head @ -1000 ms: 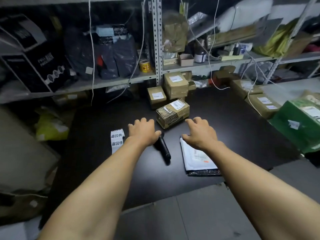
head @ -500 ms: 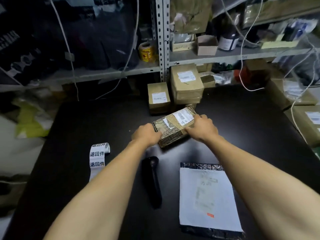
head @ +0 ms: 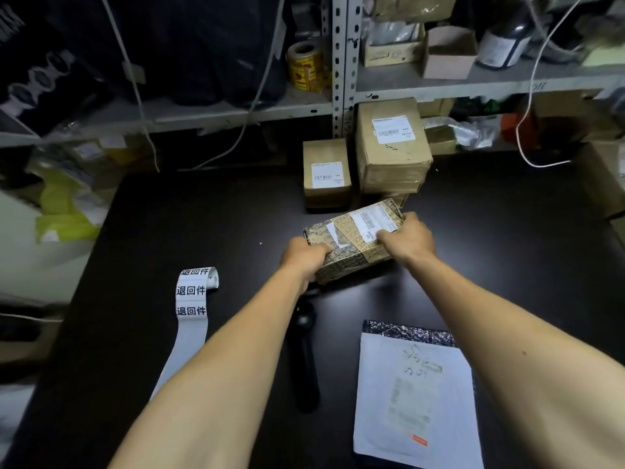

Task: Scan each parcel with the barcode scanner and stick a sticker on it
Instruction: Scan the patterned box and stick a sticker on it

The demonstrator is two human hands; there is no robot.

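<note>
From the head camera, both bare hands close on a brown patterned cardboard parcel (head: 353, 243) that lies on the black bench (head: 203, 214), just in front of two plain brown boxes with white labels (head: 389, 147) stacked against the grey metal shelving (head: 341, 62). The left hand (head: 304, 257) wraps its fingers (head: 321, 248) over the parcel's near-left end, curled tight against the cardboard. The right hand (head: 407, 240) clamps the far-right end, its fingers partly covering the white shipping label (head: 367, 221) on top.

The parcel's long axis runs diagonally, from near left to far right, so each hand holds one short end and neither is clearly nearer. The black handheld barcode scanner (head: 306, 350) lies closer to the person, its handle pointing back toward them, directly under the left forearm and well apart from the parcel. A white strip of printed stickers (head: 191, 299) lies left of the scanner. A white poly mailer with a dark edge (head: 416, 394) lies flat under the right forearm.

As I judge it, the parcel needs drawing toward the scanner with its label kept upward and uncovered; the left hand sits better placed to let go and take the scanner.
</note>
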